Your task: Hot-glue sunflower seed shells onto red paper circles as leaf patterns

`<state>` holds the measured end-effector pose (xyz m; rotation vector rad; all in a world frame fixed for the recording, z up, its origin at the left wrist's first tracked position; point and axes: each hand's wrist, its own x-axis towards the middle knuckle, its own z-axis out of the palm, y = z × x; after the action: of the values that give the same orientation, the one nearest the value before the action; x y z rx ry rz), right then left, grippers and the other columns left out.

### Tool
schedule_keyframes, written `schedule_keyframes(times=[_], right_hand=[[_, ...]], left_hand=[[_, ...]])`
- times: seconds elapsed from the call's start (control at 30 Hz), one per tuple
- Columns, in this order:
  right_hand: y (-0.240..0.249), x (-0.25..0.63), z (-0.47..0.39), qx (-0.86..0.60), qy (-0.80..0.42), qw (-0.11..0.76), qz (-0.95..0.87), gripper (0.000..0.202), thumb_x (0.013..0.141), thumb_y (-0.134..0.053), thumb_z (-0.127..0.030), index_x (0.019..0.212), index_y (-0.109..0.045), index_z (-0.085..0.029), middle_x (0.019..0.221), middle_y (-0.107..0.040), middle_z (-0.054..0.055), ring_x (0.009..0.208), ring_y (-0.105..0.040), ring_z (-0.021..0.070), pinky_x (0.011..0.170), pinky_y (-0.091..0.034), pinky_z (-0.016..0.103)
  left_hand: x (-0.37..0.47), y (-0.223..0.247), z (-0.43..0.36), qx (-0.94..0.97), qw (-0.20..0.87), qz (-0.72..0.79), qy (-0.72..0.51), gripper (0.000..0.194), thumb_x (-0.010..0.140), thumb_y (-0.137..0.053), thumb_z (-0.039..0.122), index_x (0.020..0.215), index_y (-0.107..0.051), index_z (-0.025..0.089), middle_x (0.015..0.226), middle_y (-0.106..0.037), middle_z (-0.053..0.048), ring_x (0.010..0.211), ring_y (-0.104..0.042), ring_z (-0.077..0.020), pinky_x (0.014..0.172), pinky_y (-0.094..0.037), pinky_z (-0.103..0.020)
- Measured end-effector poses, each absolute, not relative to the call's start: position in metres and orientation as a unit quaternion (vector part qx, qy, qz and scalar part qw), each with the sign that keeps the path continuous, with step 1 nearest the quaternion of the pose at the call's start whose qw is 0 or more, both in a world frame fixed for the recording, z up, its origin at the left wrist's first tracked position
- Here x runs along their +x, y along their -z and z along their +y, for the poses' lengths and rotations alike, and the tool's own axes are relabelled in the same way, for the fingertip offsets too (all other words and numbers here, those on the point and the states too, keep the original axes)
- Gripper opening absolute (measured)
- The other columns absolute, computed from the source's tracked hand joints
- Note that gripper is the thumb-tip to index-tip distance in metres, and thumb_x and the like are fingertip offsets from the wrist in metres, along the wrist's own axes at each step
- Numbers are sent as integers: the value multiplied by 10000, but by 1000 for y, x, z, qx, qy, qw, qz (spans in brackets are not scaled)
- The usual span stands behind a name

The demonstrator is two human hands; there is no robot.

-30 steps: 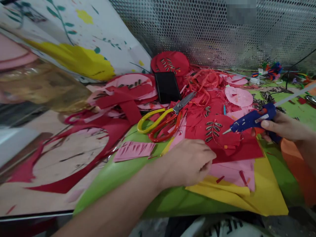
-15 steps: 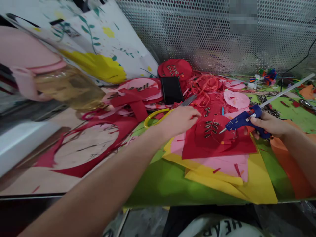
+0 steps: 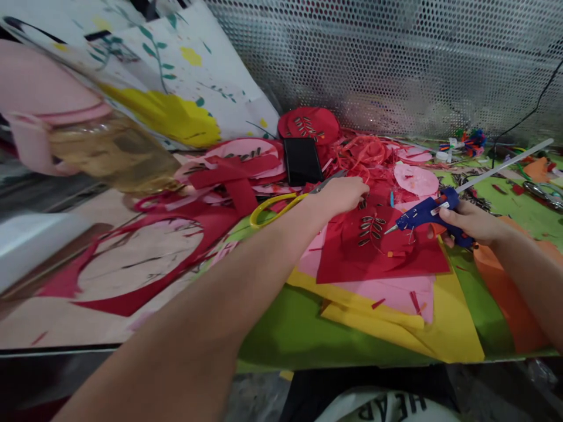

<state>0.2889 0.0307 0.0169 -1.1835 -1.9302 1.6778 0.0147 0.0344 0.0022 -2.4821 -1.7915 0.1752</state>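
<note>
My right hand (image 3: 472,223) is wrapped round a blue hot glue gun (image 3: 422,214), with a long white glue stick (image 3: 505,166) jutting from its back. The nozzle points left, close to a leaf-like pattern of dark striped seed husks (image 3: 366,233) on a red paper circle (image 3: 393,223). That circle lies on a red sheet (image 3: 334,264). My left hand (image 3: 345,196) reaches to the sheet's far left edge, fingers curled and bunched near a dark husk. Whether they pinch anything is hidden. Beside that wrist lie yellow-handled scissors (image 3: 268,212).
Pink and yellow sheets (image 3: 461,322) lie under the red one. Behind are a black phone (image 3: 302,161), red scraps (image 3: 365,152) and decorated red circles (image 3: 308,124). On the left are a pink-lidded jug (image 3: 109,146) and a cut-out red frame (image 3: 127,305). A perforated metal panel (image 3: 373,64) stands behind.
My left hand has moved a little right and forward, nearer the husks at the far edge of the red sheet. The glue gun keeps its place over the paper while the view shifts slightly.
</note>
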Motion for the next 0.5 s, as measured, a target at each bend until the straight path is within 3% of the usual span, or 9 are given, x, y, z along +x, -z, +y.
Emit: schedule_keyframes(times=[0.27, 0.5], right_hand=[[-15, 290, 30, -420, -577, 162, -682, 545, 603, -662, -663, 801, -577, -163, 482, -564, -20, 377, -523, 91, 322, -368, 172], [-15, 292, 33, -385, -577, 145, -706, 498, 678, -630, -625, 836, -595, -154, 720, -681, 44, 411, -536, 59, 359, -388, 160]], left_hand=[[20, -3, 34, -804, 15, -592, -52, 255, 845, -424, 166, 1010, -614, 126, 1061, -656, -121, 965, -611, -217, 771, -446, -282], [20, 3, 28, -801, 24, -597, -32, 299, 810, -428, 123, 1045, -612, 130, 1054, -642, -146, 972, -615, -265, 726, -462, -313]])
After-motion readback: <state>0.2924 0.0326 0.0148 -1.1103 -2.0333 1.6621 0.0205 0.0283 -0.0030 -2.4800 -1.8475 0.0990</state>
